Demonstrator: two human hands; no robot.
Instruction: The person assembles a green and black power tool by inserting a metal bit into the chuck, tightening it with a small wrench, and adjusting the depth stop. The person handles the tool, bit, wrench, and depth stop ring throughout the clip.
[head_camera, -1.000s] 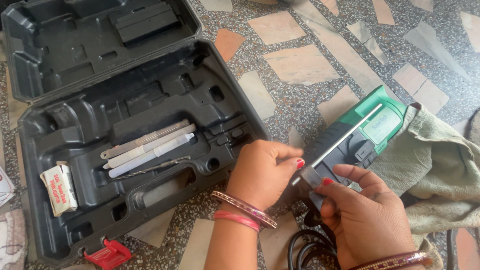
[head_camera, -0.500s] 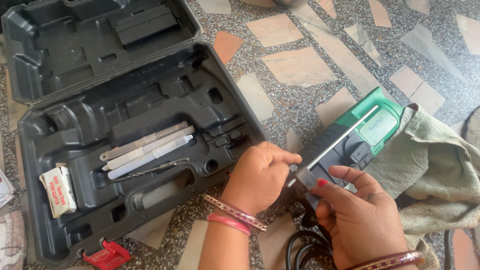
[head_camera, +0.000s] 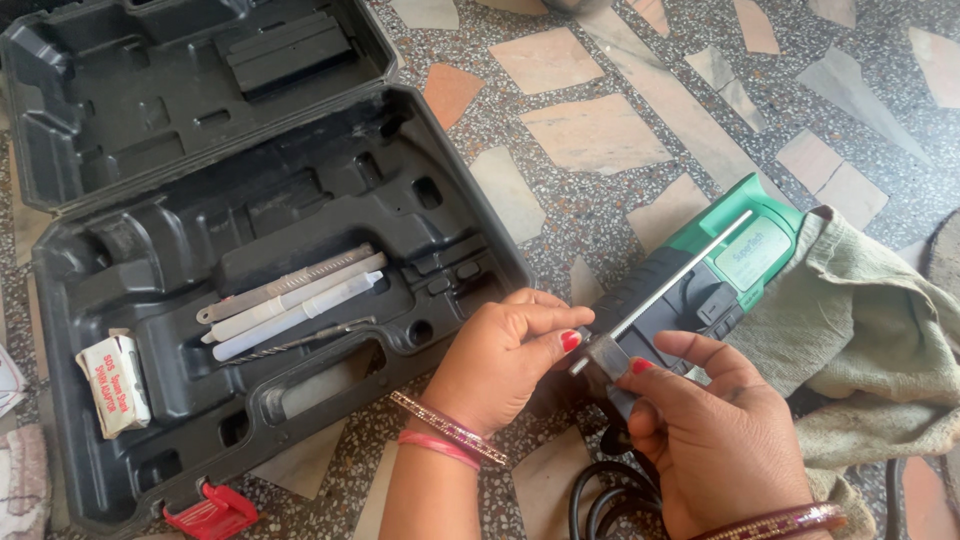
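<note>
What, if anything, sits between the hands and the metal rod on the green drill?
Nothing visible. The left hand and right hand both pinch the rod at its lower end, by the drill.

Open black case (head_camera: 150, 420), olive cloth (head_camera: 870, 340), terrazzo floor (head_camera: 600, 135).

— How much of the green drill (head_camera: 745, 250) showed?
— Its rear sat under the cloth (head_camera: 860, 340), its handle behind the right hand (head_camera: 715, 440).
— And the metal rod (head_camera: 680, 270)?
— Its near end vanished between the fingers of the left hand (head_camera: 500, 355).
— The case (head_camera: 250, 260)?
— Its lid was cut by the top edge. The black cord (head_camera: 600, 500) ran off the bottom edge, and the small box (head_camera: 112, 382) had print too small to make out.
</note>
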